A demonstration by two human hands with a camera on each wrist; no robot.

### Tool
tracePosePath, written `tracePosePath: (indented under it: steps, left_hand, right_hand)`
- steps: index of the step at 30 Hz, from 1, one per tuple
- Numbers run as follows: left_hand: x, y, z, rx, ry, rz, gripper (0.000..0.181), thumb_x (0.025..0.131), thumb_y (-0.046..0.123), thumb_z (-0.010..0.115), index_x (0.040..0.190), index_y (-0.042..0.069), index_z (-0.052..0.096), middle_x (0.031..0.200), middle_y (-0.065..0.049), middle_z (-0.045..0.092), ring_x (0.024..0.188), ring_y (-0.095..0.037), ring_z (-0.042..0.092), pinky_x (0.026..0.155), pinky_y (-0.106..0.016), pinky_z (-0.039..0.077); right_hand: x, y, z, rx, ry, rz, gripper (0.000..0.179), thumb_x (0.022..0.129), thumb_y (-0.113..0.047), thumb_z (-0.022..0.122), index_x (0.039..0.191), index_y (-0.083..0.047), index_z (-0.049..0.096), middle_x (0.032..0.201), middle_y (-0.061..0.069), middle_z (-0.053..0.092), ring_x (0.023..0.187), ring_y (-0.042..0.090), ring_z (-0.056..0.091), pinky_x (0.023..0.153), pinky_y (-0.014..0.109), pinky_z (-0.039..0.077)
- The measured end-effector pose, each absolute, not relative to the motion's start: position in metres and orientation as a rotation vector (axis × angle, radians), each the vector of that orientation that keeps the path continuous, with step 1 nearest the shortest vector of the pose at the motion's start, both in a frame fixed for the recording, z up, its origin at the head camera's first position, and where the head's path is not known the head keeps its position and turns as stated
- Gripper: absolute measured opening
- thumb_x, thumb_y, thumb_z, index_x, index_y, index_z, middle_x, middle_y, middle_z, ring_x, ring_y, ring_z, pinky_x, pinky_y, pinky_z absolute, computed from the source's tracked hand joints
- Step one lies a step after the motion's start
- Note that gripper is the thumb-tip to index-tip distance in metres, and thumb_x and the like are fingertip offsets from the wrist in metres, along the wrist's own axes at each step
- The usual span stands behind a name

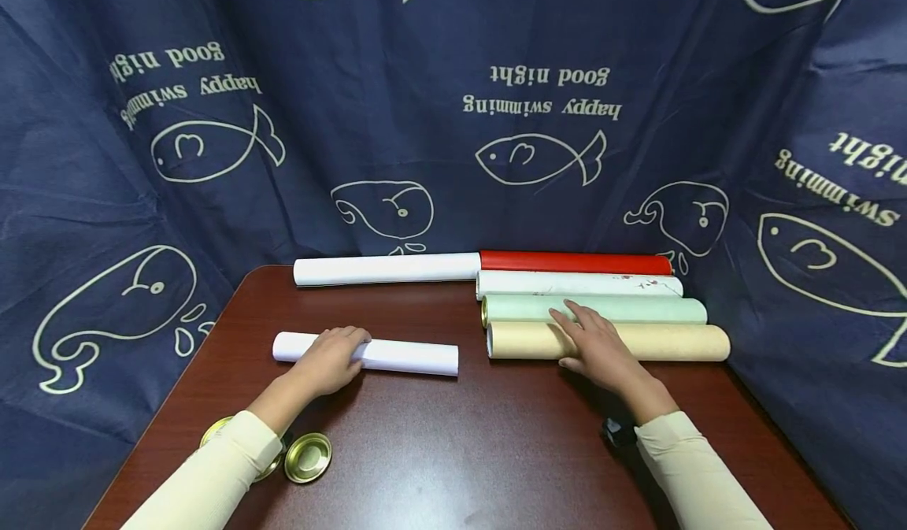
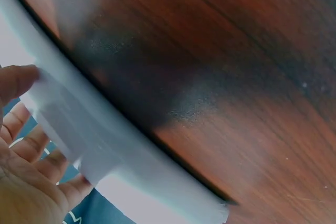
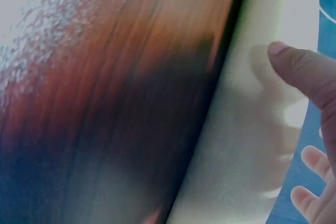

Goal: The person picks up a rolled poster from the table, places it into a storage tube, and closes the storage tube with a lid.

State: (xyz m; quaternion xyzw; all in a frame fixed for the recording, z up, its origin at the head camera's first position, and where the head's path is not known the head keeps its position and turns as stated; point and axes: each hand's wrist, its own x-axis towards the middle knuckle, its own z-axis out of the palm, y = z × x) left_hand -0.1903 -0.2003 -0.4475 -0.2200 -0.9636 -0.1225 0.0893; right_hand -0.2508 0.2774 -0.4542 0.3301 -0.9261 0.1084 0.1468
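Order on the bench [image 1: 432,428] looks, in our judgement, well along but short of complete. On the right, a beige roll [image 1: 673,342], a green roll [image 1: 638,310] and a flower-printed roll [image 1: 538,284] lie side by side, one behind another, with a red roll [image 1: 574,262] at the back. We see a long white roll [image 1: 386,268] meeting the red one end to end; we cannot tell whether the two are joined. The plain white roll [image 1: 414,356] lies by itself on the left, its right end near the beige roll, so we count it as not yet placed with the others. Our left hand [image 1: 329,361] seems to grip it lightly, thumb on the near side and fingers along the far side. Our right hand [image 1: 602,350] is spread over the beige roll, fingers apart; we cannot tell how firmly it touches. The two hands are well apart. Beside the left sleeve [image 1: 205,475], gold lids [image 1: 308,457] lie loose, some partly hidden; no hand is on them, and we would call that part undone.
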Motion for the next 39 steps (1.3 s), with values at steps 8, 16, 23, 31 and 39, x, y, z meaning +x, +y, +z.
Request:
tracePosePath:
  steps: [8, 16, 23, 31, 39]
  left_hand:
    - [-0.19, -0.206, -0.451, -0.687, -2.804, -0.362, 0.033, 0.081, 0.007, 0.081, 0.109, 0.005, 0.063, 0.105, -0.011, 0.065, 0.098, -0.031, 0.063, 0.087, -0.05, 0.048]
    - [-0.191, -0.209, -0.451, -0.679, -2.799, -0.391, 0.034, 0.082, 0.009, 0.081, 0.11, 0.006, 0.063, 0.107, -0.011, 0.065, 0.102, -0.03, 0.062, 0.09, -0.051, 0.047]
    - [-0.191, -0.209, -0.455, -0.66, -2.842, -0.399, 0.033, 0.085, 0.011, 0.079, 0.113, 0.005, 0.063, 0.112, -0.012, 0.065, 0.106, -0.032, 0.062, 0.093, -0.055, 0.046]
    - [-0.184, -0.21, -0.449, -0.693, -2.789, -0.406, 0.039, 0.084, 0.014, 0.079, 0.118, 0.004, 0.065, 0.119, -0.014, 0.063, 0.114, -0.034, 0.059, 0.099, -0.054, 0.043]
    - [-0.156, -0.22, -0.434, -0.704, -2.778, -0.385, 0.044, 0.083, 0.016, 0.08, 0.122, 0.003, 0.065, 0.126, -0.017, 0.06, 0.12, -0.037, 0.055, 0.098, -0.055, 0.045]
  right_hand:
    - [-0.248, 0.28, -0.444, 0.922, -2.697, 0.382, 0.077, 0.08, -0.024, 0.084, 0.144, -0.003, 0.047, 0.148, 0.028, 0.038, 0.13, 0.048, 0.039, 0.1, 0.066, 0.036]
    - [-0.251, 0.287, -0.442, 0.923, -2.728, 0.395, 0.069, 0.084, -0.025, 0.08, 0.141, 0.0, 0.05, 0.144, 0.028, 0.043, 0.128, 0.048, 0.042, 0.103, 0.063, 0.035]
    - [-0.252, 0.283, -0.447, 0.956, -2.708, 0.395, 0.068, 0.082, -0.024, 0.081, 0.139, 0.0, 0.052, 0.141, 0.028, 0.046, 0.126, 0.047, 0.045, 0.101, 0.063, 0.037]
    - [-0.253, 0.275, -0.453, 0.981, -2.698, 0.405, 0.07, 0.077, -0.024, 0.085, 0.136, -0.003, 0.055, 0.136, 0.023, 0.052, 0.123, 0.044, 0.049, 0.097, 0.064, 0.039]
    - [-0.256, 0.272, -0.458, 0.966, -2.723, 0.355, 0.075, 0.073, -0.026, 0.088, 0.136, -0.004, 0.056, 0.13, 0.019, 0.057, 0.122, 0.041, 0.05, 0.099, 0.063, 0.036]
